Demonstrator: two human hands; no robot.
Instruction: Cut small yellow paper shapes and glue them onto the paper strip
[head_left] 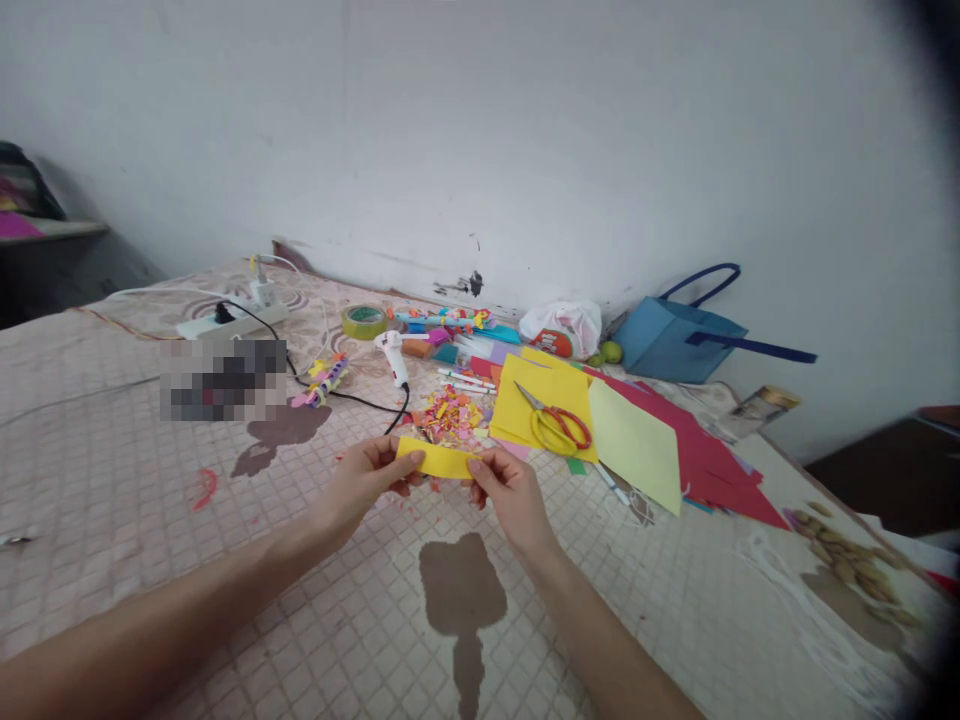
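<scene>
A short yellow paper strip (441, 460) is stretched level between my two hands, above the table. My left hand (379, 468) pinches its left end, thumb in front and fingers behind. At the other end, my right hand (504, 480) grips it the same way. Just beyond the strip lies a pile of small colourful paper scraps (450, 412). Scissors (559, 418) with red and yellow handles rest on yellow paper sheets (510, 385) to the right. A white glue gun (392, 358) with a black cord stands behind the scraps.
On the left are a white power strip (232, 322) and a decorated purple piece (328, 382). Tape (364, 321) lies at the back. Pale yellow paper (637, 440), red sheets (705, 450) and a blue bag (675, 340) occupy the right. White cord (806, 620) lies near the right edge.
</scene>
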